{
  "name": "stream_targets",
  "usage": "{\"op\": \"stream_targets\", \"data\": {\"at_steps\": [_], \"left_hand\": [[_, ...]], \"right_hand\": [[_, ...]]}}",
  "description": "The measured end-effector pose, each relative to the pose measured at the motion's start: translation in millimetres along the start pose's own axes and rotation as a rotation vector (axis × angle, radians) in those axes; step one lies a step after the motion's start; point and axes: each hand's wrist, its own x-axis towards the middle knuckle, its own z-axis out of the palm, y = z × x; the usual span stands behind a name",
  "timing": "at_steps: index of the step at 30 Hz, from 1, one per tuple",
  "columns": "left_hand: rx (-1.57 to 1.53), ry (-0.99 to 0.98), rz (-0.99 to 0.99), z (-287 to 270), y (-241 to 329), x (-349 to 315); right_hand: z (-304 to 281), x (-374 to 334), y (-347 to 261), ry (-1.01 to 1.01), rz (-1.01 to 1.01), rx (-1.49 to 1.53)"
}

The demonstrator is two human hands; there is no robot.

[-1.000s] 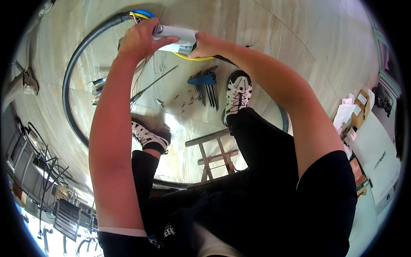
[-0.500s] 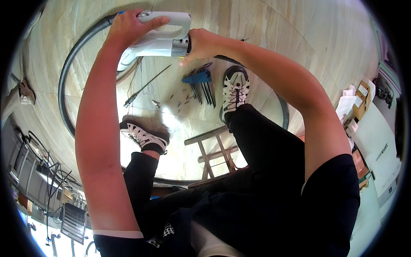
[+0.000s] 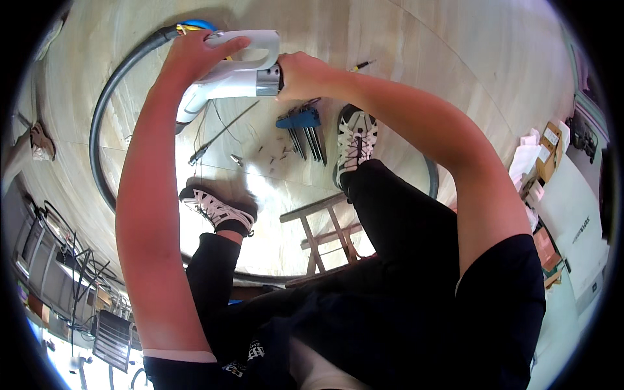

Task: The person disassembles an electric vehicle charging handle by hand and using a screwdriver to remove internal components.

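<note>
A white, gun-shaped tool with a loop handle and a grey metal collar is held off the floor at the top of the head view. My left hand is closed round its rear part, thumb along the handle. My right hand grips the dark end piece beyond the collar; the fingertips are partly hidden. Blue and yellow lines run from a thick black hose toward the tool beside my left hand. Below the tool lies a blue holder of hex keys.
Several small screws, a small metal fitting and a thin rod lie on the tiled floor between my shoes. A screwdriver lies past my right forearm. A wooden stool is beneath me. Cardboard boxes stand at right.
Both hands have shifted slightly down and left with the tool. The blue and yellow lines show more, and the screwdriver has come into clearer view past my right forearm.
</note>
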Motion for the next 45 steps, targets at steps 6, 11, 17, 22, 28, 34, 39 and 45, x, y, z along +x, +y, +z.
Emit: {"op": "stream_targets", "data": {"at_steps": [6,11,17,22,28,34,39,45], "left_hand": [[0.073,-0.067,0.218,7.0,16.0,-13.1],[0.33,-0.114,0.24,10.8,24.2,-11.5],[0.389,-0.188,0.312,7.7,32.5,-16.4],[0.363,-0.195,0.288,11.8,30.7,-19.7],[0.316,-0.191,0.312,15.8,24.2,-20.1],[0.31,-0.179,0.309,17.1,26.4,-21.2],[0.269,-0.148,0.337,18.1,24.0,-16.2],[0.246,-0.19,0.337,18.5,21.8,-4.5]], "right_hand": [[18.6,2.0,19.9,0.066,-0.05,0.001],[9.9,1.9,26.2,0.04,-0.209,0.174],[6.1,6.3,34.7,0.072,-0.338,0.054],[12.8,-1.3,27.2,0.138,-0.297,-0.05],[20.1,-1.8,31.9,0.247,-0.393,-0.022],[18.8,0.6,33.9,0.234,-0.396,-0.013],[13.1,-0.8,29.8,0.102,-0.279,0.033],[23.2,7.9,22.2,0.032,-0.239,0.117]]}}
